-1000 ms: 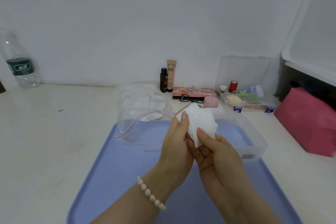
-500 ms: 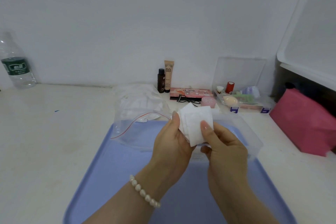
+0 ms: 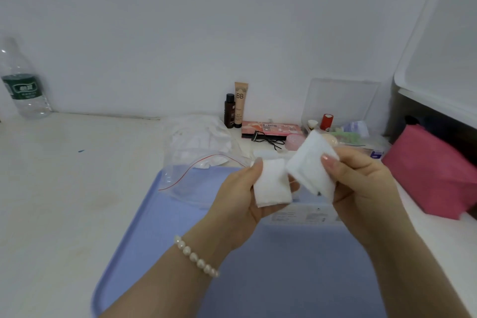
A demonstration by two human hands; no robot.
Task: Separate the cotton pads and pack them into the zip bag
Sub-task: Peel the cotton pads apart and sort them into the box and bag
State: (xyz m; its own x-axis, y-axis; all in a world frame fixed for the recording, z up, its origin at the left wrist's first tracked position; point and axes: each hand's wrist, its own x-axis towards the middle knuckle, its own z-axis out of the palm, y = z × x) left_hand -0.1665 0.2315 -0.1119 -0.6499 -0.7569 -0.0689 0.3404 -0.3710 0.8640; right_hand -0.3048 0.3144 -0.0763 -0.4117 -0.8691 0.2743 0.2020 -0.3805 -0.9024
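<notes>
Here your left hand [image 3: 240, 196] pinched one pad [image 3: 272, 184]. Your right hand [image 3: 361, 186] pinched a stack [image 3: 309, 165], just beside it, above the tray [image 3: 154, 214].

tray: blue tray [image 3: 144, 245] lying on the white table [image 3: 64, 188], near edge running out of frame
water bottle: clear bottle with green label [image 3: 22, 82] standing upright far left by the wall
dark bottle: small brown bottle [image 3: 229, 111] standing upright, touching or just beside the BB tube
BB tube: beige BB cream tube [image 3: 240, 103] standing upright against the wall
palette: pink makeup palette [image 3: 271, 128] lying flat right of the tube
black clip: black wire item [image 3: 268, 138] lying before the palette, blurred
organizer box: clear box [image 3: 340, 103] sitting open with small cosmetics, red cylinder [image 3: 327, 122] standing inside
pouch: pink pouch [image 3: 433, 173] lying far right
bin: white bin [image 3: 444, 64] showing at the right edge
bracelet: pearl bracelet [image 3: 196, 257] sitting on a wrist
</notes>
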